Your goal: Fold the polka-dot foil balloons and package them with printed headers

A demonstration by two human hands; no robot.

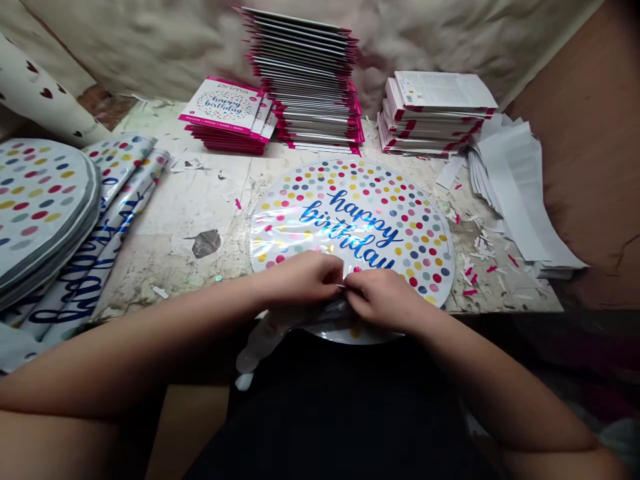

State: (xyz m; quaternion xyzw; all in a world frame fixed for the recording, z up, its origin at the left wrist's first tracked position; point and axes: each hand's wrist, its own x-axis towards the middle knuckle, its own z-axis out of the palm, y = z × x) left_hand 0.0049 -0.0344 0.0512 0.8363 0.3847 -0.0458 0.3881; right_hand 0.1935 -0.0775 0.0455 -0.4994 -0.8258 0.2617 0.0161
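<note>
Where forearms (200,317) converge, hands (307,277) (386,298) pinch balloon (345,227).

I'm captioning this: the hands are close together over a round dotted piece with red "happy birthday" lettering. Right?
Wrong colour: the head view shows blue lettering on the round dotted piece. The left hand and right hand are indeed close together over it.

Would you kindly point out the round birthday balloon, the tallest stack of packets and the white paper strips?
Birthday balloon (350,233), head view: amid its blue lettering.
Tallest stack (313,90), head view: its front edges.
Paper strips (520,183), head view: an upper strip's surface.
</note>
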